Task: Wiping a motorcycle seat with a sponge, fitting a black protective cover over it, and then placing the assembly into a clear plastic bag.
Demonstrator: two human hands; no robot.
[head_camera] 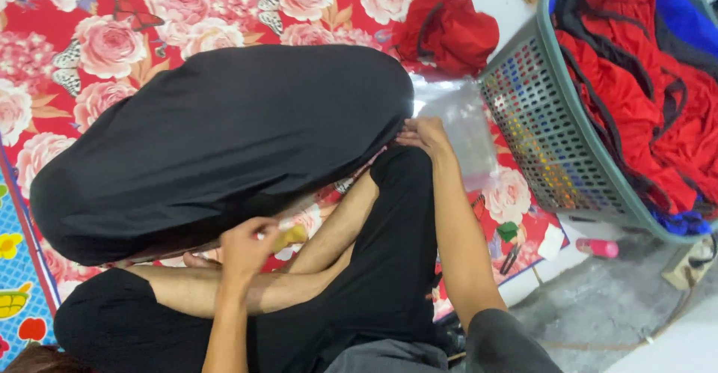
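The head camera looks down on one large black cloth point(217, 145), billowed into a rounded mound over a red floral mat point(112, 36) and covering most of its middle. The person sits cross-legged, both knees in black trousers showing at the bottom of the view. Two hands are at work, well apart from each other. The left hand point(247, 247) is closed on the near edge of the black cloth at its lower side, fingers curled under the hem; a small yellowish thing point(292, 236) lies just beside it, too blurred to name. The right hand point(424, 135) pinches the cloth's right edge, with the fingers folded tight against the fabric. Just beyond that hand lies one clear plastic bag point(464, 130), crumpled, between the cloth and one grey-green laundry basket point(538, 118). The basket stands at the right, tilted toward the camera, and is heaped with red, black and blue clothes point(636, 81). One loose red garment point(449, 29) lies bunched on the mat near the basket's upper corner. On the bare grey floor below the basket sits one small pink bottle point(597, 248), lying on its side. A strip of blue patterned mat point(15, 268) shows at the left edge.
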